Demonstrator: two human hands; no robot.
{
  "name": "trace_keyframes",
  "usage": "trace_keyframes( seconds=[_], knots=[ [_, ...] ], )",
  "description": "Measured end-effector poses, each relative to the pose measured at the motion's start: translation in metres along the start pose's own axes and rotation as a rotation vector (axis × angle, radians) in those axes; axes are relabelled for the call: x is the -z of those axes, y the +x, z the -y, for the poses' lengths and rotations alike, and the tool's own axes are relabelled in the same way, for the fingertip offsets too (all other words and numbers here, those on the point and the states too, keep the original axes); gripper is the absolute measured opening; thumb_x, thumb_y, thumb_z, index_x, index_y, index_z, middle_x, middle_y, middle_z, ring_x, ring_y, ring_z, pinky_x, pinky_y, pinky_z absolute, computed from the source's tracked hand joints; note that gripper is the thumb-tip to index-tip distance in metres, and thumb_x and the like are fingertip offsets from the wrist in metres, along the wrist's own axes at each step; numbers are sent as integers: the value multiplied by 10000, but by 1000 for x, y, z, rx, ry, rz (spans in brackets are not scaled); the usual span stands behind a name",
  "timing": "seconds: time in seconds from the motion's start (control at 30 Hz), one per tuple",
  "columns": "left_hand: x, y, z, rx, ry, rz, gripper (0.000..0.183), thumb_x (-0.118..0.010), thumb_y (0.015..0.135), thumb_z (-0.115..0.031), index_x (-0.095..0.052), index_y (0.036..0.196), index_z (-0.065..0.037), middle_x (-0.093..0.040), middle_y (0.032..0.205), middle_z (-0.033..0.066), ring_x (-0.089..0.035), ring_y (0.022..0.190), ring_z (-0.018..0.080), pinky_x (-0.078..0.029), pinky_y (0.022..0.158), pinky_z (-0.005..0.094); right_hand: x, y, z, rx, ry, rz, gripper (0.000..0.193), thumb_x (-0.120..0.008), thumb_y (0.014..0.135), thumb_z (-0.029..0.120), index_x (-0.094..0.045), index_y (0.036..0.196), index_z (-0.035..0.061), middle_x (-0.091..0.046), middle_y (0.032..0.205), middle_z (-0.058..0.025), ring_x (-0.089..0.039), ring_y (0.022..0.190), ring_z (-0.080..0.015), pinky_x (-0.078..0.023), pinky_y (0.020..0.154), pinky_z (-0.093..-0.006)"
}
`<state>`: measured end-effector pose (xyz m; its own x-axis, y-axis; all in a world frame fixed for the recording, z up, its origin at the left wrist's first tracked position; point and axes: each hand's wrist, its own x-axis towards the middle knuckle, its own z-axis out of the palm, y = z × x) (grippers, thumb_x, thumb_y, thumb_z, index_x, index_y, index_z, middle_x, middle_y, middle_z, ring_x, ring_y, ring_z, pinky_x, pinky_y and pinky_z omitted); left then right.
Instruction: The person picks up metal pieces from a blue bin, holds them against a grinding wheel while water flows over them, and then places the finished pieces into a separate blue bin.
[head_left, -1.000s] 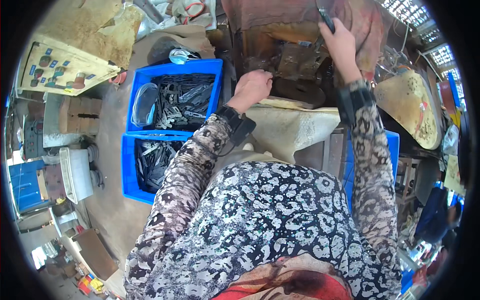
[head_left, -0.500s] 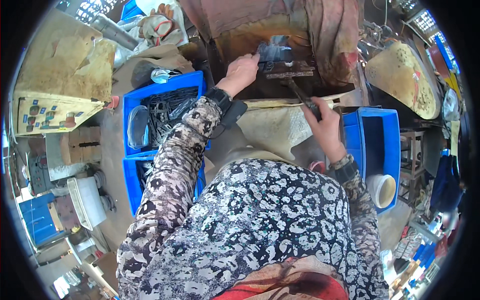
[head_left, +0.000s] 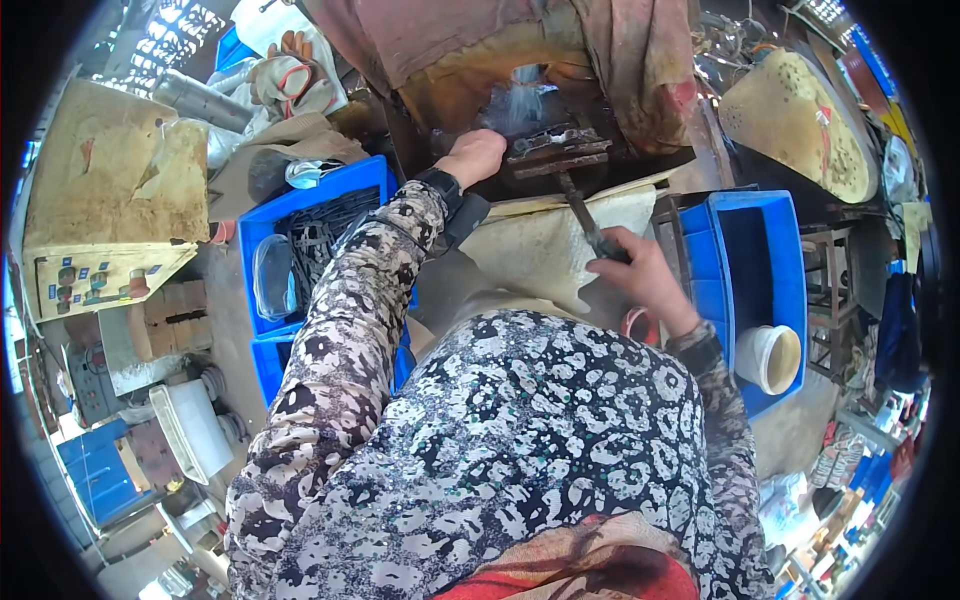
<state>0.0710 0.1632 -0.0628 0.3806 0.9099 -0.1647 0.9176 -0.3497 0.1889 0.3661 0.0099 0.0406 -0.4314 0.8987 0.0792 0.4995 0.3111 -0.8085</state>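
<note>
My right hand (head_left: pixel 648 278) is closed round the handle end of a T-shaped metal tool (head_left: pixel 574 198). The tool's long flat crossbar (head_left: pixel 560 160) lies away from me, inside a dark, brown-stained machine opening (head_left: pixel 440 105). Along the crossbar's far side shows a thin shiny piece (head_left: pixel 553 139), too small to name. To the left of the crossbar is my left hand (head_left: pixel 474 158), fingers curled closed; whatever they hold, if anything, is hidden. Beyond both, a whitish spray or smoke (head_left: pixel 520 102) shows in the opening.
Reddish cloth (head_left: pixel 640 80) hangs round the opening. A blue bin (head_left: pixel 250 240) of thin dark metal pieces stands left, another blue bin (head_left: pixel 710 270) with a white bucket (head_left: pixel 768 358) right. A yellowish control box (head_left: pixel 100 200) is far left. Pale sheeting (head_left: pixel 535 245) hangs before me.
The whole view has shifted slightly. The crossbar now tilts up toward its right end, and the shiny piece along it shows more. Both hands stay near their earlier places.
</note>
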Motion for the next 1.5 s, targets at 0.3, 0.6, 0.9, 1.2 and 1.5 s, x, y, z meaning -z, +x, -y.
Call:
trace_keyframes(
  seconds=[0.3, 0.6, 0.9, 1.2, 1.5],
  knots=[
    [42, -23, -17, 376, -274, 137, 186, -577, 787, -114, -726, 864, -35, -715, 880, 163, -685, 936, 335, -532, 819, 423, 40, 54, -28, -472, 1301, -55, 353, -564, 952, 83, -474, 1278, -16, -547, 869, -46, -525, 693, -117, -437, 614, -251],
    [77, -58, -74, 252, -1002, -126, 232, -600, 903, -164, -664, 835, 48, -690, 718, 136, -701, 615, 189, -527, 594, 310, -4, 121, -31, -391, 1442, -206, 225, -568, 947, 14, -503, 1162, 13, -610, 1056, -151, -637, 1007, -297, -532, 918, -420],
    [78, -60, -109, 204, -353, -204, 204, -591, 816, -162, -693, 917, -18, -703, 932, 177, -678, 863, 356, -545, 772, 442, -50, 150, -16, -249, 1298, -129, 127, -615, 907, -7, -569, 1021, 25, -662, 978, -110, -658, 934, -220, -511, 847, -334],
    [78, -114, -63, 132, -770, 0, 284, -618, 845, -247, -704, 1000, -25, -713, 900, 171, -719, 794, 242, -559, 744, 362, -44, 158, -38, -450, 1355, 209, 187, -546, 975, 41, -550, 1144, -38, -594, 1021, -100, -545, 840, -151, -449, 693, -262],
    [-21, -245, 117, 913, -593, -263, 200, -606, 817, -192, -731, 935, -90, -717, 923, 118, -681, 861, 304, -555, 747, 405, -1, 122, -60, -510, 1263, 206, 236, -502, 1009, 109, -525, 1208, -15, -563, 972, -54, -413, 673, -75, -344, 552, -208]
  ],
)
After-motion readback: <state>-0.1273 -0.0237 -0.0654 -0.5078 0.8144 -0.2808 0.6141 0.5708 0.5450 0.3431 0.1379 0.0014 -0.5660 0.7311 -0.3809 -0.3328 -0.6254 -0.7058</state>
